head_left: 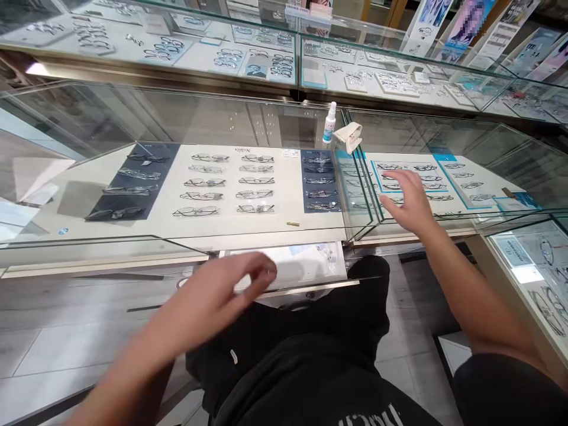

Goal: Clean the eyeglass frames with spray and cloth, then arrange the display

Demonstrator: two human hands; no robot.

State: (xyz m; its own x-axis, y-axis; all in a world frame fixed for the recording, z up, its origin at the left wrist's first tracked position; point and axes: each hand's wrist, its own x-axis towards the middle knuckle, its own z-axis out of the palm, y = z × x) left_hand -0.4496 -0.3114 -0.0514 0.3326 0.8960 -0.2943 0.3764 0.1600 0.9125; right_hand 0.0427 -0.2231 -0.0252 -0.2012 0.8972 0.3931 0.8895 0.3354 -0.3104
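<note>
My left hand (231, 285) hovers over the near edge of an open shallow drawer (293, 292). Its fingers curl down towards the thumb, slightly blurred, and anything between the tips is hidden. White sheets and small clear packets (327, 255) lie in the drawer. On the right, my right hand (410, 201) is held over the glass counter with thumb and fingers apart and nothing in it. Beneath it, eyeglasses (428, 177) rest on a blue-edged tray. A white spray bottle (329, 124) and a folded beige cloth (350, 137) are on the glass top beyond.
Rows of eyeglasses (255, 180) lie inside the glass display case (284, 228), some on dark blue panels (166, 160). A small gold-coloured piece (293, 223) is near its front. Another glass cabinet (266, 53) runs along the back. A further case (532, 260) stands at right.
</note>
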